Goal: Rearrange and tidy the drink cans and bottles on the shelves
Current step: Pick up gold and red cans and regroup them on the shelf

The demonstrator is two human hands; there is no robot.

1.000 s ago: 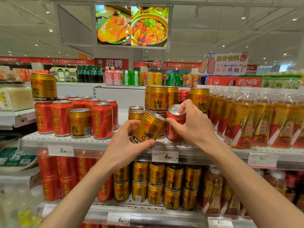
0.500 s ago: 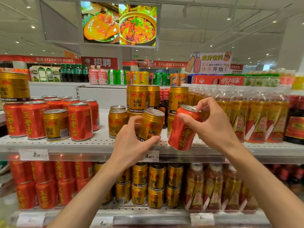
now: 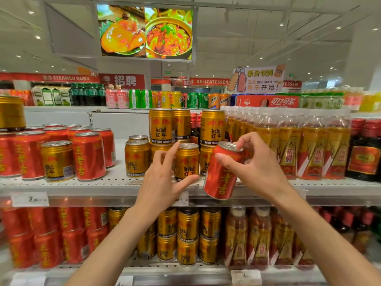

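My left hand (image 3: 162,178) grips a gold Red Bull can (image 3: 187,162) that stands upright on the white shelf (image 3: 115,184), among other gold cans (image 3: 137,158). My right hand (image 3: 255,162) holds a red can with yellow characters (image 3: 221,178), tilted and lifted in front of the shelf edge, pinched near its top rim. A lone gold can (image 3: 57,159) stands among the red cans (image 3: 88,155) on the left.
Stacked tall gold cans (image 3: 161,125) stand behind my hands. Bottled amber drinks (image 3: 288,145) fill the shelf to the right, dark bottles (image 3: 363,151) beyond them. The lower shelf holds red cans (image 3: 49,236), gold cans (image 3: 187,236) and bottles (image 3: 259,236).
The left hand has set the tilted gold can upright on the shelf. The right hand has lifted the red can off the shelf and drawn it forward and down, tilted.
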